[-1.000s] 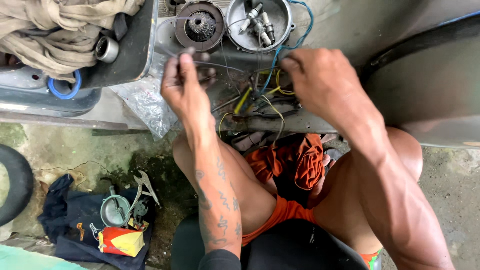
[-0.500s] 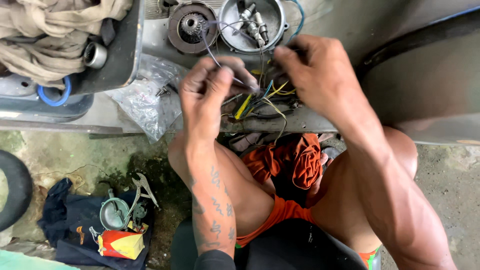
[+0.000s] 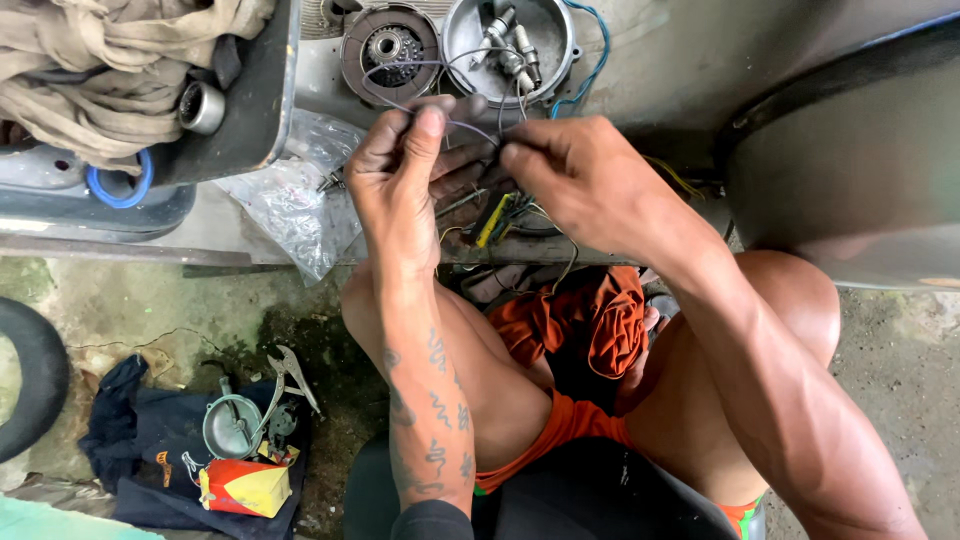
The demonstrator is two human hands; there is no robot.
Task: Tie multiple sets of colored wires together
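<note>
Right now both hands meet over the wire bundle: my left hand [image 3: 400, 190] pinches a thin grey wire [image 3: 470, 128] between thumb and forefinger, my right hand [image 3: 590, 180] nips the same wire just beside it, fingertips pressed together. That wire loops up across the dark round rotor [image 3: 390, 45] and the metal bowl [image 3: 470, 40] holding spark plugs [image 3: 510, 45]. Yellow and green wires [image 3: 495, 218] hang under my palms. Clear plastic bag [image 3: 295, 205] lies left of my left hand.
</note>
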